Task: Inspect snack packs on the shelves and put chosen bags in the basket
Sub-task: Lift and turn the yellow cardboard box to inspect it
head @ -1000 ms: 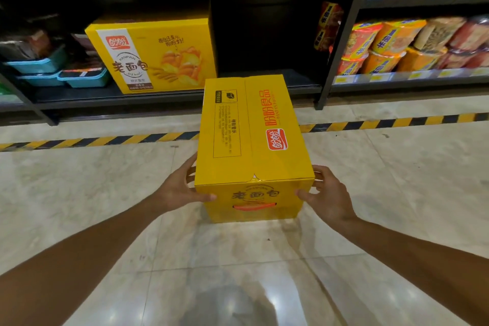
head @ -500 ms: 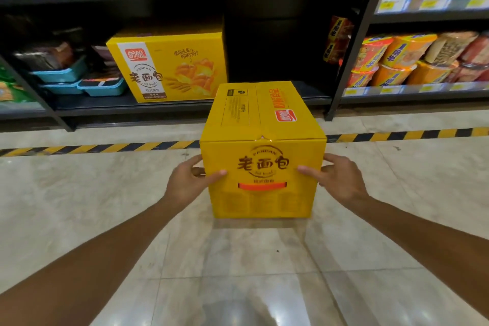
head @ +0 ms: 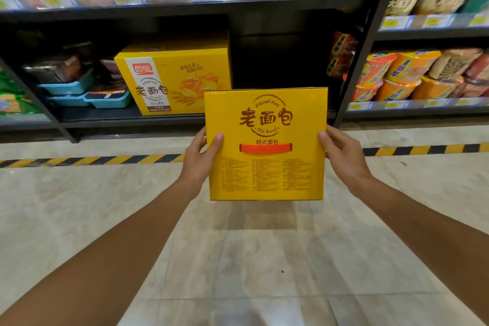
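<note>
Hands grip a yellow bread box [head: 266, 143] from both sides: the left hand [head: 199, 160] has its thumb curled onto the printed face with the fingers behind the edge, and the right hand [head: 341, 155] mirrors it on the opposite edge. Held upright between them, off the floor, the box turns its fine-print panel and orange carry strap [head: 265, 147] toward the camera, likely so the label can be read before any choice is made. Beyond the left hand, a matching yellow box [head: 174, 82] sits on the dark lower shelf [head: 127, 120], with teal trays [head: 108, 99] further out on that side. Beyond the right hand stand rows of noodle cups [head: 407, 74]. Below both forearms lies glossy pale marble floor [head: 238, 259], crossed by a black-and-yellow hazard stripe [head: 92, 160] near the shelving. No basket is in view.
</note>
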The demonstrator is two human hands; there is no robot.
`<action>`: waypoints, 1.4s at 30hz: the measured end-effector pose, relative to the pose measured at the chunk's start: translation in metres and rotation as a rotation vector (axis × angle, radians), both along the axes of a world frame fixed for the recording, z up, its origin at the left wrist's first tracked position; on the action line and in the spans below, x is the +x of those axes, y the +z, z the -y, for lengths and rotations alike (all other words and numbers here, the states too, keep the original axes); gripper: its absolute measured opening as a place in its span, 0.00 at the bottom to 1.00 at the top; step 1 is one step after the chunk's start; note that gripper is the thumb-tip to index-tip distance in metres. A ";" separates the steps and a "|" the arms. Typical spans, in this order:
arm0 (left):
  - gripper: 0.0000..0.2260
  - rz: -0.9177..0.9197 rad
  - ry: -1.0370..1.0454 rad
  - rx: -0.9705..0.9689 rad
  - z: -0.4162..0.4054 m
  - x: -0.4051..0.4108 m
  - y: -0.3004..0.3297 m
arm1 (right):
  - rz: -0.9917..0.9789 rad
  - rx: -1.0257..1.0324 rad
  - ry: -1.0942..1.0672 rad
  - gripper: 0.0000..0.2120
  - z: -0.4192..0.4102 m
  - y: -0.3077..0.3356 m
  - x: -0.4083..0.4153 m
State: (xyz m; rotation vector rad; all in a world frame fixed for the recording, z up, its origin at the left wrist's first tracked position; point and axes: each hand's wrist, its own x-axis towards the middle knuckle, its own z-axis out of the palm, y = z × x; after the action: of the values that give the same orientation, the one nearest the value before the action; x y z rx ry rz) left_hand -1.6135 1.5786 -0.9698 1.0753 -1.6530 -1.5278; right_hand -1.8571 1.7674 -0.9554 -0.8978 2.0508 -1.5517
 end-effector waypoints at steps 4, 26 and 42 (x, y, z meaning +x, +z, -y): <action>0.24 0.022 -0.035 0.000 0.005 -0.008 0.001 | 0.082 0.033 0.108 0.21 0.004 -0.006 -0.005; 0.31 0.118 -0.185 0.040 0.017 0.004 0.004 | 0.085 -0.019 0.049 0.22 0.015 -0.015 -0.008; 0.44 0.492 -0.500 -0.046 -0.028 0.049 -0.063 | -0.015 0.355 0.282 0.31 -0.083 -0.093 0.016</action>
State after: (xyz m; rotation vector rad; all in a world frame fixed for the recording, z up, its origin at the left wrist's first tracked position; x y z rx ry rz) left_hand -1.5641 1.6065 -1.0333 1.1286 -2.4274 -1.5889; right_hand -1.8410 1.8509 -1.0487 -1.0056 2.0181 -0.9992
